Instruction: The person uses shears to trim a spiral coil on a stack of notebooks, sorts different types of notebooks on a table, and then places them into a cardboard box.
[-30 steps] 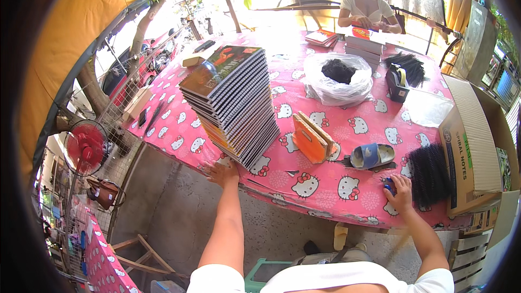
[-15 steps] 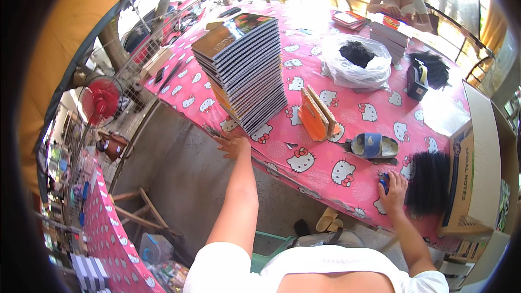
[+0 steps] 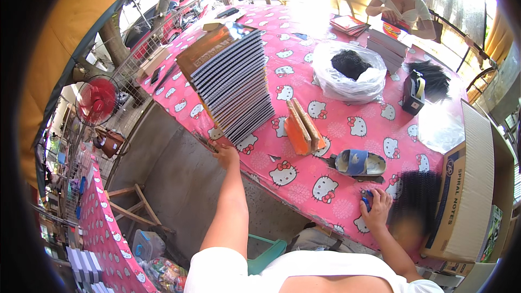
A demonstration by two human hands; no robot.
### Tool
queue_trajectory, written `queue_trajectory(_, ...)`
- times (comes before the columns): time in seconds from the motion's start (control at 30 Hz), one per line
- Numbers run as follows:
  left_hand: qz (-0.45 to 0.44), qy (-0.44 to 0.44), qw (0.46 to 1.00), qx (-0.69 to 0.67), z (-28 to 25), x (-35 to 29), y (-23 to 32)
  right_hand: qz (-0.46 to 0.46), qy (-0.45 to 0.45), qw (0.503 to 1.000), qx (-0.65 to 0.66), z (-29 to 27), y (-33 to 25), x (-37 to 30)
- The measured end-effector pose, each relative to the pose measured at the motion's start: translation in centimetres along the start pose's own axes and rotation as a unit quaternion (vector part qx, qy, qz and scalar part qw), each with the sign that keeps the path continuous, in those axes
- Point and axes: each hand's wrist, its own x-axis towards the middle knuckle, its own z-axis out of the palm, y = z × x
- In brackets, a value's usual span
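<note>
My left hand point(image 3: 226, 155) rests at the table's near edge, just below a tall stack of spiral-bound notebooks point(image 3: 230, 89). Its fingers are partly stretched over the edge, and I see nothing held in them. On the table at the right, my right hand point(image 3: 377, 210) is closed round a small blue-handled tool point(image 3: 367, 201); its exact kind is partly hidden. Beside that hand lies a bundle of black binding coils point(image 3: 415, 198). A blue and tan slipper-shaped thing point(image 3: 359, 163) sits just beyond it, and orange-faced boards point(image 3: 302, 130) stand between the two hands.
An open cardboard box point(image 3: 461, 195) borders the right side. Farther back are a plastic bag of black coils point(image 3: 350, 73), a tape dispenser point(image 3: 414, 93) and stacked booklets point(image 3: 386, 49). Across the pink cartoon-print table point(image 3: 298, 192) sits another person point(image 3: 404, 8). A red fan point(image 3: 97, 99) stands left.
The view has tilted up, showing more of the person opposite. My left hand's fingers are less spread at the table edge. My right hand stays on the blue-handled tool.
</note>
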Motion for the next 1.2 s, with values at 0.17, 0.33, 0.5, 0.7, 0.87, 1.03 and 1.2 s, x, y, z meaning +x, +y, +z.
queue_trajectory(0.17, 0.012, 0.019, 1.000, 0.008, 0.4, 0.7, -1.0, 0.010, -0.017, 1.000, 0.006, -0.1, -0.2, 0.1)
queue_trajectory(0.33, 0.005, 0.009, 1.000, 0.010, 0.2, 0.6, -0.8, 0.023, -0.026, 0.999, 0.025, -0.1, 0.0, 0.2)
queue_trajectory(0.5, -0.005, -0.001, 1.000, 0.025, -0.1, 0.4, -0.4, 0.041, 0.035, 0.998, -0.026, 0.2, 0.0, 0.0)
queue_trajectory(0.7, -0.002, 0.014, 1.000, -0.003, 0.2, 1.0, -1.0, 0.022, 0.002, 1.000, -0.020, 0.3, 0.0, -0.3)
queue_trajectory(0.87, -0.005, -0.016, 1.000, -0.022, -0.5, 0.5, -0.4, 0.032, -0.040, 0.992, -0.119, -0.6, -1.9, 0.3)
queue_trajectory(1.03, 0.037, 0.031, 0.988, -0.145, -0.6, 0.3, -1.2, -0.066, -0.007, 0.990, 0.123, 0.5, -12.8, 5.7)
queue_trajectory(1.2, 0.138, -0.064, 0.988, 0.007, -1.8, 0.7, -2.9, 0.109, -0.200, 0.741, 0.632, 3.2, -29.5, 14.3)
